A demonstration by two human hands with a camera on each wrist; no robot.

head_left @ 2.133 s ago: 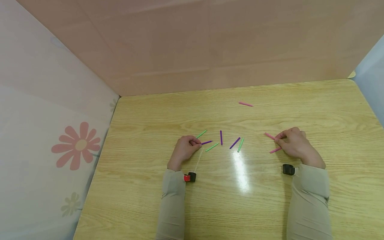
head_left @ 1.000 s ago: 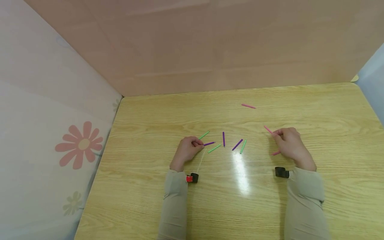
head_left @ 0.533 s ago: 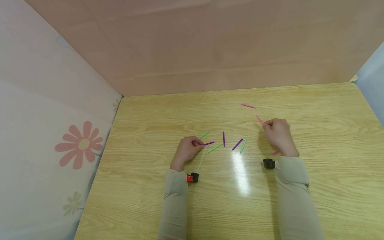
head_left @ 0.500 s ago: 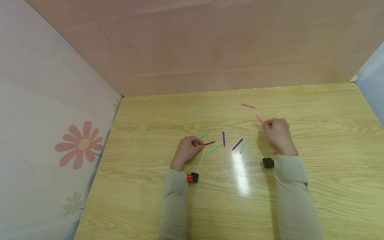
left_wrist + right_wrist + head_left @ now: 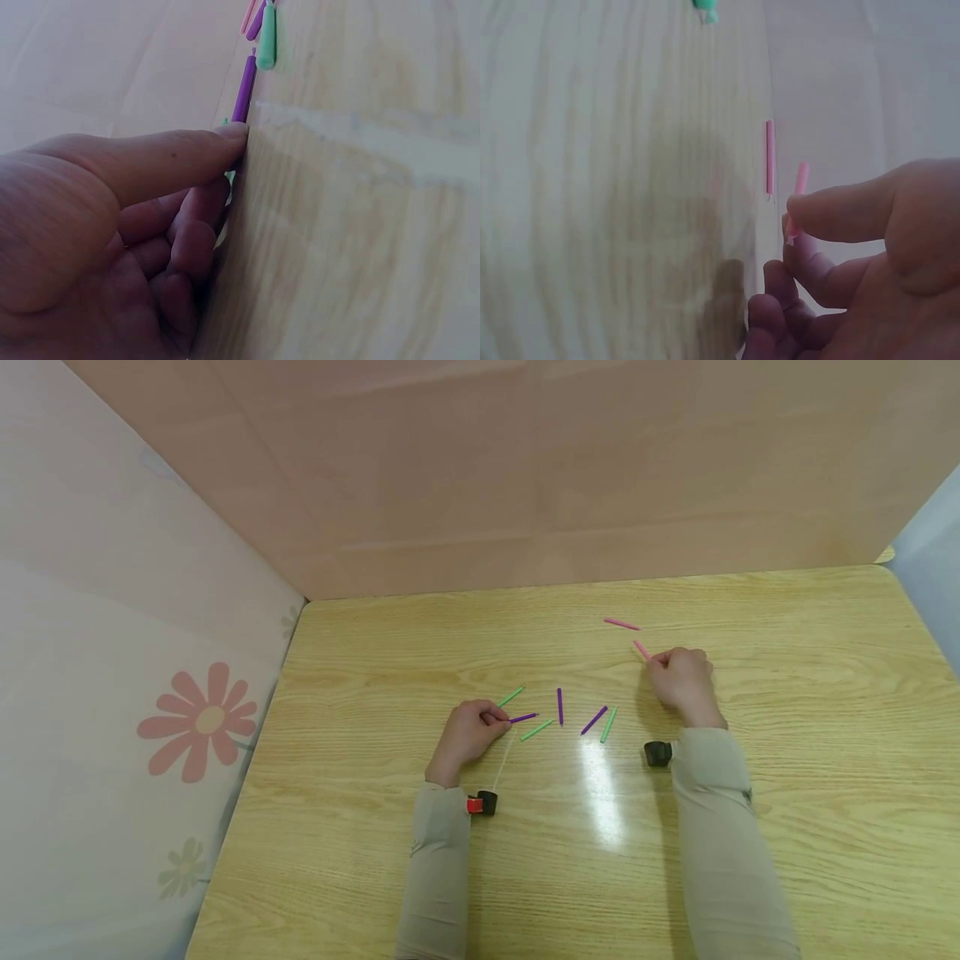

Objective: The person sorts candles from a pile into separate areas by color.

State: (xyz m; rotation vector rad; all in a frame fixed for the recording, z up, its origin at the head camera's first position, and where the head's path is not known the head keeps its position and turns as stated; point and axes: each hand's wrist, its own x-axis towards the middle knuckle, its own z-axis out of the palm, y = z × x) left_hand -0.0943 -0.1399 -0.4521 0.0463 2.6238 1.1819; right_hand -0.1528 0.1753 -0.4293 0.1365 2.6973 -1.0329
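My left hand pinches a thin purple candle between thumb and fingertips, low at the table. Beside it lie a green candle, partly behind the fingers, and another green candle. On the right, my right hand holds a pink candle between thumb and index finger, above the table, with its wick end at the fingertips. Another pink candle lies farther back, just beyond the held one.
Between the hands lie an upright-pointing purple candle, a slanted purple candle and a green candle. The wooden table meets a pinkish cloth wall behind and a flowered wall at left.
My right hand has lifted the pink candle and carried it left and toward the back. Its sleeve now covers the spot where another pink candle lay. The left hand keeps its pinch.
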